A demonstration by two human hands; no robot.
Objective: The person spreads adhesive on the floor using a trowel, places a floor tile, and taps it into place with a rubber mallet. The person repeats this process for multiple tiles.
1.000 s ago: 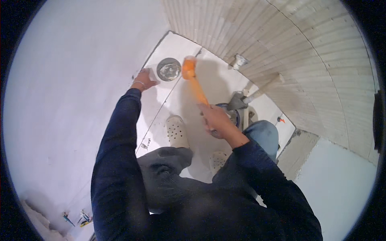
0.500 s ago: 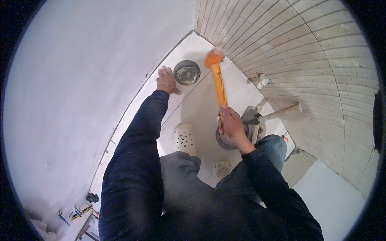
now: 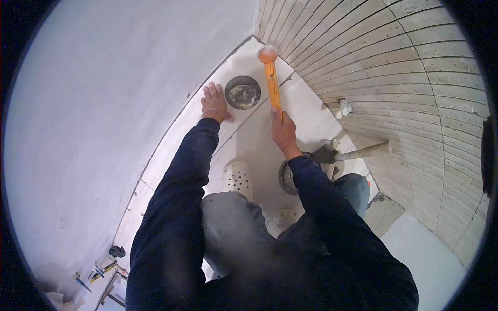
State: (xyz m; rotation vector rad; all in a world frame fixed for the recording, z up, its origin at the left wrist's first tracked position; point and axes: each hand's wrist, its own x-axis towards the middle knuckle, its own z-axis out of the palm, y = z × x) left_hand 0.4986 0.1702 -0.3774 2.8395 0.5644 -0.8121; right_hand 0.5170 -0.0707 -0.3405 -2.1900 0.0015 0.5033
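Head view: mallet (image 3: 272,79) with orange head and yellow handle, upper centre of the frame, head uppermost, near the top corner of a white floor tile (image 3: 239,65). Contact of head with tile: not certain from so steep an angle. Likely handling: weight gathered at the head, handle stiff, little risk of breakage, some chance of slipping along the smooth handle if dusty. Best hold: low on the handle, well apart from the head, for control of the swing.

Right hand (image 3: 284,133), just right of centre: closed round the lower end of the handle, knuckles upward, wrist roughly in line with the handle, right sleeve (image 3: 342,220) slanting in from the lower right. Left hand (image 3: 213,104), left of upper centre: empty and open, palm down on the tile, just beside a round cutout (image 3: 243,93), fingers slightly parted and pointing up the frame, thumb out to the right.

Outward from the hands: right of centre, round dark container (image 3: 282,179), partly covered by the right sleeve, with wooden-handled tool (image 3: 363,151) near its upper right; below centre, pale perforated clogs (image 3: 237,177); upper right, ribbed wall (image 3: 373,67); left, smooth white wall (image 3: 104,103).
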